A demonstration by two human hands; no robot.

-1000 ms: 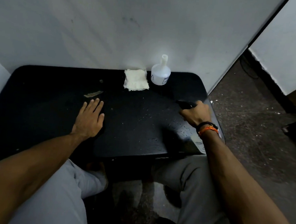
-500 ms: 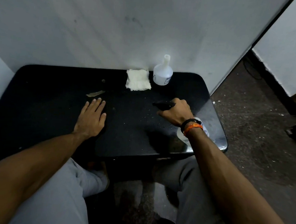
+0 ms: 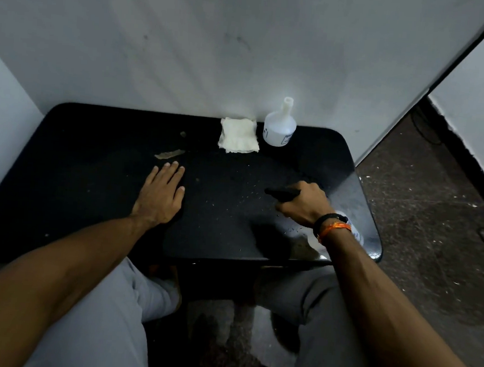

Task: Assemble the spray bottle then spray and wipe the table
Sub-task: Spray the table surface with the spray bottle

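A white plastic bottle (image 3: 279, 125) with a bare open neck stands upright at the back of the black table (image 3: 92, 173), against the wall. A folded white cloth (image 3: 239, 136) lies just left of it. My right hand (image 3: 302, 203) is closed around a black spray head (image 3: 281, 192), its nozzle pointing left, low over the table's right part. My left hand (image 3: 161, 193) lies flat on the table, fingers together, holding nothing. How the spray head's tube hangs is hidden by my hand.
A strip of brownish tape (image 3: 169, 154) and small specks sit on the tabletop. A white label (image 3: 354, 234) lies under my right wrist near the table's right edge. The wall rises close behind; dark speckled floor (image 3: 431, 239) lies to the right.
My right hand has carried the black spray head leftward from the table's right edge to the middle right. The left hand has stayed flat.
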